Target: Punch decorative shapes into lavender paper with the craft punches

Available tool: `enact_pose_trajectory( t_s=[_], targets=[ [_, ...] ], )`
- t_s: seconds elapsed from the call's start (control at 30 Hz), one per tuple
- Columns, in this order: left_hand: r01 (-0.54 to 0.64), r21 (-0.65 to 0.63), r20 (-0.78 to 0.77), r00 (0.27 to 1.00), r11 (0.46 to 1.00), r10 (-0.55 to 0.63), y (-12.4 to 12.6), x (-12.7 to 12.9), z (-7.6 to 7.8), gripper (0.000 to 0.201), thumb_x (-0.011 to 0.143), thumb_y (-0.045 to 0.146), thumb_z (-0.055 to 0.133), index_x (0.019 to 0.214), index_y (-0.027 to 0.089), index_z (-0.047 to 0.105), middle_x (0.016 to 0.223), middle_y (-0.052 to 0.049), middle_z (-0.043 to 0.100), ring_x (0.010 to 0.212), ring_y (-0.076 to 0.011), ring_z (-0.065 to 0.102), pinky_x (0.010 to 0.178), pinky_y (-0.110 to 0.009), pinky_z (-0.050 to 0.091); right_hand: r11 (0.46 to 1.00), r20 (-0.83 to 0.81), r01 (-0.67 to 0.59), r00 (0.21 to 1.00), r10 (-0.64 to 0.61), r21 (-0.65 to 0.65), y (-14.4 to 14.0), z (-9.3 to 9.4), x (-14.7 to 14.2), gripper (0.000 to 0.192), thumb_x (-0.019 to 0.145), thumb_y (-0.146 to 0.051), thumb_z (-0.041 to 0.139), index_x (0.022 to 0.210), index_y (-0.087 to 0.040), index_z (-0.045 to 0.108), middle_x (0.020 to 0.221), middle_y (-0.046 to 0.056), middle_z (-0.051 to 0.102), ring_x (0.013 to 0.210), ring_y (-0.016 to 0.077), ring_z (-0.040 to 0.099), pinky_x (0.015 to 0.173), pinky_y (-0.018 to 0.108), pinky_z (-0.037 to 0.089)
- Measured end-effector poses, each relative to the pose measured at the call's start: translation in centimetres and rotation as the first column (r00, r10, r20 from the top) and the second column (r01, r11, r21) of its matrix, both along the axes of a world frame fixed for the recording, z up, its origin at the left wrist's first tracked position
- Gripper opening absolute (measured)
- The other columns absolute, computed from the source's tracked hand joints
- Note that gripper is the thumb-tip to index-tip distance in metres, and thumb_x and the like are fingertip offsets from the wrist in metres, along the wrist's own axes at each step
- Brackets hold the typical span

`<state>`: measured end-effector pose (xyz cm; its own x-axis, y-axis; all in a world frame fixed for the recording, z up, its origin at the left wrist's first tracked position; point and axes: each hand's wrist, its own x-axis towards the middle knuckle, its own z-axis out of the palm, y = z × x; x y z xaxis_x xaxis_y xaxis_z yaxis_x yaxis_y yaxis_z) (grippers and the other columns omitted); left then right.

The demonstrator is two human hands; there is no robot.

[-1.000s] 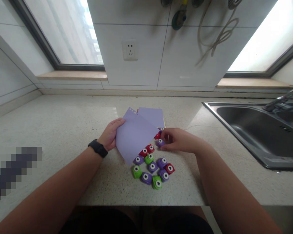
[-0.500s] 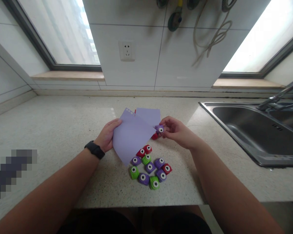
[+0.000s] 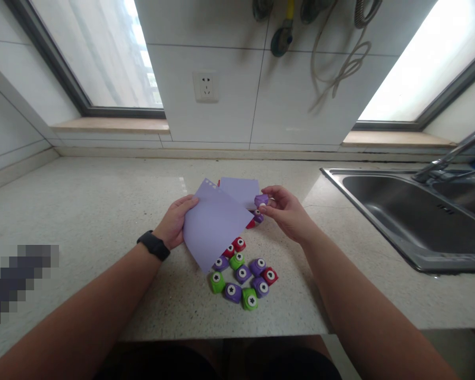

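Note:
My left hand (image 3: 179,219) grips a sheet of purple paper (image 3: 216,221) by its left edge; a row of small punched holes runs along its top corner. Between thumb and fingers, my right hand (image 3: 283,208) pinches a purple paper punch (image 3: 260,201), just off the sheet's right corner. Under that corner sit another purple punch and a red punch (image 3: 250,224), partly covered. Several more punches lie in a cluster nearer me, among them a green punch (image 3: 250,298), a red punch (image 3: 269,275) and a purple punch (image 3: 233,292). Behind the sheet rests a purple pad (image 3: 239,191).
The speckled counter (image 3: 103,211) runs along a tiled wall with a power socket (image 3: 206,86). To the right is a steel sink (image 3: 388,216) with a faucet (image 3: 439,164). A looped cord (image 3: 350,66) hangs from above.
My right hand has lifted the purple punch slightly and turned it, so its white button now faces down toward me. The sheet in my left hand has barely moved.

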<state>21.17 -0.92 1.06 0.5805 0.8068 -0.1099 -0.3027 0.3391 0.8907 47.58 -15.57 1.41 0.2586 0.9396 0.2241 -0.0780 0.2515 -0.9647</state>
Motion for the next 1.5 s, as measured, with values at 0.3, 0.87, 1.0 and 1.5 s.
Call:
enact_pose_trajectory(
  t_s=[0.3, 0.87, 1.0, 1.5],
  targets=[
    [-0.020, 0.148, -0.057, 0.998, 0.989, 0.028, -0.3, 0.2, 0.2, 0.031, 0.074, 0.038, 0.088, 0.091, 0.015, 0.078, 0.079, -0.005, 0.075, 0.065, -0.0146, 0.064, 0.062, -0.024, 0.053, 0.996, 0.013, 0.086, 0.996, -0.086, -0.002, -0.1, 0.1, -0.1, 0.046, 0.074, -0.029, 0.091, 0.112, -0.022, 0.066, 0.094, 0.001, 0.070, 0.084, 0.0135, 0.064, 0.079, 0.030, 0.056],
    [0.111, 0.841, -0.289, 0.919, 0.530, 0.267, -3.4, -0.6, 4.8, 0.013, 0.088, 0.033, 0.074, 0.092, 0.024, 0.083, 0.085, -0.003, 0.076, 0.078, -0.0220, 0.065, 0.076, -0.030, 0.051, 0.972, 0.099, 0.057, 0.992, -0.081, 0.229, -1.8, 3.2, -2.7, 0.041, 0.075, -0.025, 0.089, 0.109, -0.023, 0.067, 0.095, 0.002, 0.069, 0.075, 0.0118, 0.063, 0.077, 0.030, 0.060],
    [0.107, 0.818, -0.294, 0.922, 0.565, 0.251, -3.9, -0.5, 5.0, 0.011, 0.082, 0.030, 0.079, 0.091, 0.024, 0.084, 0.082, -0.003, 0.076, 0.075, -0.0226, 0.065, 0.074, -0.030, 0.052, 0.976, 0.131, 0.028, 0.990, -0.057, 0.214, -2.0, 3.2, -3.0, 0.042, 0.074, -0.028, 0.090, 0.110, -0.023, 0.069, 0.097, 0.003, 0.070, 0.076, 0.0130, 0.064, 0.076, 0.032, 0.061],
    [0.144, 0.834, -0.321, 0.912, 0.532, 0.255, -3.8, -0.7, 5.5, 0.016, 0.088, 0.037, 0.073, 0.092, 0.025, 0.084, 0.082, -0.003, 0.076, 0.072, -0.0208, 0.066, 0.072, -0.029, 0.054, 0.979, 0.145, 0.005, 0.989, -0.035, 0.204, -2.3, 3.5, -3.1, 0.039, 0.076, -0.029, 0.089, 0.110, -0.024, 0.071, 0.083, 0.000, 0.065, 0.071, 0.0134, 0.060, 0.069, 0.031, 0.058]
  ],
)
